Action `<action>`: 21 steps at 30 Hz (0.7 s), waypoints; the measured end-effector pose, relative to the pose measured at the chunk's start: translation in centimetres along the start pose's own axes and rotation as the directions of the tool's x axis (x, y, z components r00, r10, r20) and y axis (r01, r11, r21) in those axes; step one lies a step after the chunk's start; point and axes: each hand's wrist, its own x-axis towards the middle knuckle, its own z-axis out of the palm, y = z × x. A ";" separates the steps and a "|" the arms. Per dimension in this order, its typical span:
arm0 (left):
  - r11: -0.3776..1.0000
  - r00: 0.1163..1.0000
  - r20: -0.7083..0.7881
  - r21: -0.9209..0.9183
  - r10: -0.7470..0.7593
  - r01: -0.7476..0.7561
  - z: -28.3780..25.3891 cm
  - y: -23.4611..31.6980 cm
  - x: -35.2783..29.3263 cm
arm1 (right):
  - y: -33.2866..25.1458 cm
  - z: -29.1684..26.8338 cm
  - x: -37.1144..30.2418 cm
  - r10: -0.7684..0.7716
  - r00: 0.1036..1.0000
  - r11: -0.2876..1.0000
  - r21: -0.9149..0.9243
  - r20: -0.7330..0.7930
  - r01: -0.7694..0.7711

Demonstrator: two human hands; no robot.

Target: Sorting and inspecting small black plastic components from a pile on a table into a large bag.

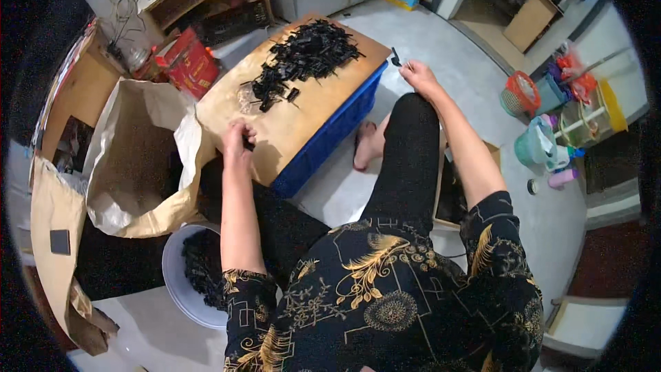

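Note:
A heap of small black parts [313, 55], probably plastic, lies on a brown board [323, 107] in front of me. My left hand [237, 139] is closed just above the board's near left part, with something black showing at its fingers. Out past the board's right edge, my right hand [420, 78] pinches a small thin black part [395, 58]. That part points up and away from the fingertips. A small clear crumpled thing [246, 98] sits by the near end of the heap.
The board rests on a blue crate [330, 145]. At my left stand a large open sack [131, 158] and a white bucket [180, 293] holding black parts. Behind the sack is a red box [189, 62]. Baskets [520, 93] and a teal bucket [533, 145] line the right.

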 end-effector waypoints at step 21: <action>0.963 0.925 0.381 0.251 -0.008 -0.095 6.7 3.0 2.8 | -16.9 19.4 2.9 -0.482 0.804 0.862 0.350 0.348 0.366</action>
